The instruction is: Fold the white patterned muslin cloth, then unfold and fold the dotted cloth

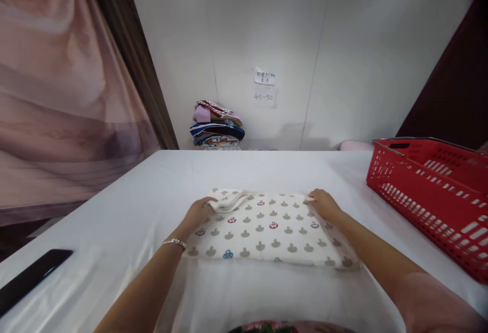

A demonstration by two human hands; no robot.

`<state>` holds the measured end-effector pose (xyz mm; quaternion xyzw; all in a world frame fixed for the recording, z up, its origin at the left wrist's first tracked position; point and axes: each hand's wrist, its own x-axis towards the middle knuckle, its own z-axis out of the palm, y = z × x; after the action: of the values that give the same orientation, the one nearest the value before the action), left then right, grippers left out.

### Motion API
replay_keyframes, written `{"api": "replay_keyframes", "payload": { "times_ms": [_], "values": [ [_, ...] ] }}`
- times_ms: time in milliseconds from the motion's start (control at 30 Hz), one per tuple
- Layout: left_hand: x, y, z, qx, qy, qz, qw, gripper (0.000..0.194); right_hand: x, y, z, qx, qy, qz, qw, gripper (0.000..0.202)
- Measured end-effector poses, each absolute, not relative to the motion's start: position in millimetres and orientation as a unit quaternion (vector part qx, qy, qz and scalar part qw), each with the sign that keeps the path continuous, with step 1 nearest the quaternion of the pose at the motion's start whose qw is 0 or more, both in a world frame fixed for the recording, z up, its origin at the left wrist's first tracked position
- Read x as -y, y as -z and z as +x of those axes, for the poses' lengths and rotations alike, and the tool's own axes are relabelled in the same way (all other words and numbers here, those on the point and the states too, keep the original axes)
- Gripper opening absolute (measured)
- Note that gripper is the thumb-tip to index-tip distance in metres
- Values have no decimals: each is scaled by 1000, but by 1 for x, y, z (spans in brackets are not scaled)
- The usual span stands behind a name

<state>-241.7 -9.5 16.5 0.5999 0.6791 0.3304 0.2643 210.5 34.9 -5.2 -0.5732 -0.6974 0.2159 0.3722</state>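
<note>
A white cloth point(263, 229) with grey, red and blue mushroom-like prints lies folded in a wide rectangle on the table. My left hand point(200, 214), with a bracelet at the wrist, pinches its far left edge, where the fabric is lifted in a loose fold. At the far right corner, the fingers of my right hand point(322, 203) are closed on the same cloth. The near edge of the cloth lies flat, and clear plastic-like sheeting seems to show around its right side and below it.
A red plastic basket point(430, 190) stands at the right. On the left lies a black phone-like object point(32, 277). The white table point(125, 195) reaches a stack of folded clothes point(218, 127) by the wall, under paper notes point(265, 88). A pink curtain point(64, 94) hangs left.
</note>
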Motion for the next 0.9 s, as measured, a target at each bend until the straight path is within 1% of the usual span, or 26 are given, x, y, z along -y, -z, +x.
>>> {"api": "replay_keyframes", "payload": {
  "times_ms": [100, 167, 300, 400, 467, 567, 633, 667, 767, 900],
  "values": [
    [13, -15, -257, -705, -432, 450, 336, 39, -21, -9, 212, 779, -69, -535, 321, 14],
    [13, -11, -267, -715, -455, 398, 353, 42, -3, -15, 213, 811, -17, -488, 323, 19],
    [12, -4, -275, -734, -432, 399, 340, 36, 47, -11, 216, 853, 30, -414, 317, 20],
    [12, -8, -270, -758, -375, 453, 284, 36, 83, -3, 212, 864, 49, -411, 288, 22],
    [13, -15, -263, -765, -332, 512, 205, 42, 103, 0, 207, 867, 44, -412, 278, 23],
    [12, -23, -245, -733, -297, 609, 57, 49, 123, -4, 197, 881, -14, -404, 245, 21],
    [11, -26, -227, -678, -294, 674, -12, 45, 131, -8, 190, 890, -57, -399, 213, 21],
    [11, -27, -216, -647, -295, 703, -25, 41, 134, -11, 188, 892, -71, -399, 203, 21],
    [12, -24, -186, -559, -295, 775, 8, 34, 139, -16, 187, 883, -102, -405, 215, 22],
    [19, -19, -164, -487, -249, 831, 104, 38, 140, -14, 195, 843, -150, -421, 300, 19]
  ]
}}
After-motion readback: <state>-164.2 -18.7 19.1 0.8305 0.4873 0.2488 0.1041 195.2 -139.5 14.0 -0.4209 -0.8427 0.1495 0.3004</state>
